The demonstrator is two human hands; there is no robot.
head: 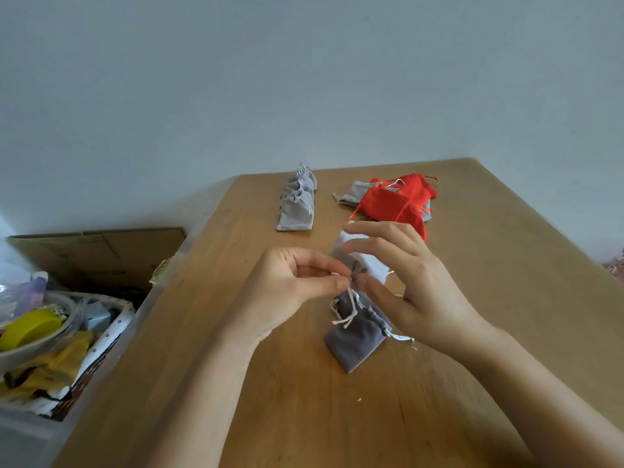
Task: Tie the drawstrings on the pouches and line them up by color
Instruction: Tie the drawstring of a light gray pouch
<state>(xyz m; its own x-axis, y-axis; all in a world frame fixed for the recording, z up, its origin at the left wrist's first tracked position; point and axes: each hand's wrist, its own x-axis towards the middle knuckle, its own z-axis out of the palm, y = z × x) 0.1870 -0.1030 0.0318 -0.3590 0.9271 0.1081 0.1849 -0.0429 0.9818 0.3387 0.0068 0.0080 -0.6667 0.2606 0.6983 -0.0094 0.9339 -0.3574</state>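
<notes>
A: Which step was being done?

B: A drawstring (351,279) was being tied. A pale pouch (359,256) was held up above the table (304,417), over a dark grey pouch (358,339). The drawstring was pinched at the pouch's neck by the thumb and first finger of the left hand (297,285). The right hand (405,282) was spread wide, with its thumb tip just beside the neck. No cord was seen caught in it.

A: What was needed next?

B: Most likely the loose cord had to be caught by the right hand and the knot pulled tight. Then the pouch could be set down with others of its color.

A: How many pouches were counted?

B: One pale pouch was held. One dark grey pouch was lying on the table, and its cords looked loose. A row of light grey pouches (297,204) was lined up at the back. At least three were seen, but they overlapped. About three red pouches (395,201) were heaped near the row, with at least one grey pouch (351,194) partly under them.
</notes>
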